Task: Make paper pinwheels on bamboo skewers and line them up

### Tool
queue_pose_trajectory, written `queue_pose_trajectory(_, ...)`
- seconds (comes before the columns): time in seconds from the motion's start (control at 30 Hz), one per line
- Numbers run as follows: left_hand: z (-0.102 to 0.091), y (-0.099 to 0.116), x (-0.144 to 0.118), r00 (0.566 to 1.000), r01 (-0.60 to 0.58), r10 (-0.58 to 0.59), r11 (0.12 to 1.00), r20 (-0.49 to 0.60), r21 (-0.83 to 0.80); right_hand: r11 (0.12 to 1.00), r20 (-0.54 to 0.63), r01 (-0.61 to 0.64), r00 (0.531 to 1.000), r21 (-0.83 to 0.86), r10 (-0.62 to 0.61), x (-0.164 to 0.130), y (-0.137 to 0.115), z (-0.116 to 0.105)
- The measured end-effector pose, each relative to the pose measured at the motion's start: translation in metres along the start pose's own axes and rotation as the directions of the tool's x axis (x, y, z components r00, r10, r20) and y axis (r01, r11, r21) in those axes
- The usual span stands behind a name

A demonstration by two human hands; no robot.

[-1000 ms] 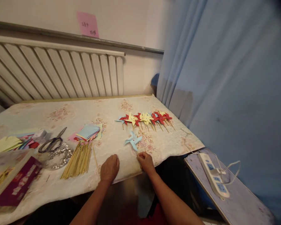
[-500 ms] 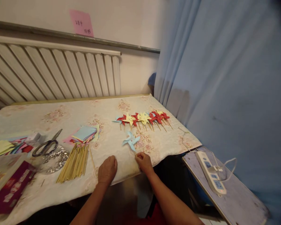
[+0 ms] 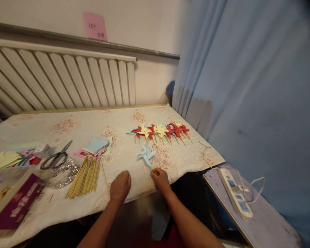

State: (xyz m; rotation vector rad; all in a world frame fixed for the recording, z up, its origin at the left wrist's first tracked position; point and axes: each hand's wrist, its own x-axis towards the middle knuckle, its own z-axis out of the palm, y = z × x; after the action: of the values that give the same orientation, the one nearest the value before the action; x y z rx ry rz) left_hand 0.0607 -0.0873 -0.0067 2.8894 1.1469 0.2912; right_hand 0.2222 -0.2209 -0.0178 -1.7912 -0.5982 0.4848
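My right hand [image 3: 160,178] pinches the short stick of a light-blue paper pinwheel [image 3: 146,155] near the table's front edge. The pinwheel's blades point away from me, with a small round fastener at their centre. To its left, my left hand [image 3: 121,185] rests on the cloth as a loose fist, and nothing shows in it. A thin single stick [image 3: 103,172] lies just left of that fist. Beyond the blue pinwheel, a row of red, yellow and blue pinwheels [image 3: 160,131] lies with its sticks toward me.
Left of my hands are a bundle of wooden sticks [image 3: 84,178], stacked coloured paper squares [image 3: 95,146], scissors [image 3: 57,156], a dish of shiny fasteners [image 3: 64,174] and a purple box [image 3: 18,203]. A power strip [image 3: 235,193] lies on a low surface at right, beside a blue curtain [image 3: 248,86].
The view has turned slightly, so everything appears shifted a little to the right. Both hands and the blue pinwheel keep nearly the same places on the table.
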Motion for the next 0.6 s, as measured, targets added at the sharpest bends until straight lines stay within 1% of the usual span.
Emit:
queue_pose_trajectory(0.23, 0.0011, -0.0001, -0.0001, 1.000, 0.003, -0.003, 1.000, 0.008, 0.005, 0.999, 0.023, -0.016, 1.000, 0.036, 0.015, -0.0035, -0.0057, -0.0016)
queue_pose_trajectory(0.4, 0.0010, 0.0000, -0.0005, 1.000, 0.001, -0.001, 1.000, 0.002, -0.001, 1.000, 0.015, -0.013, 1.000, 0.001, 0.013, -0.0031, -0.0049, -0.0014)
queue_pose_trajectory(0.6, -0.0013, 0.0008, -0.0004, 1.000, 0.010, -0.010, 1.000, 0.014, -0.007, 1.000, 0.016, -0.018, 1.000, 0.006, 0.018, -0.0034, -0.0055, -0.0014)
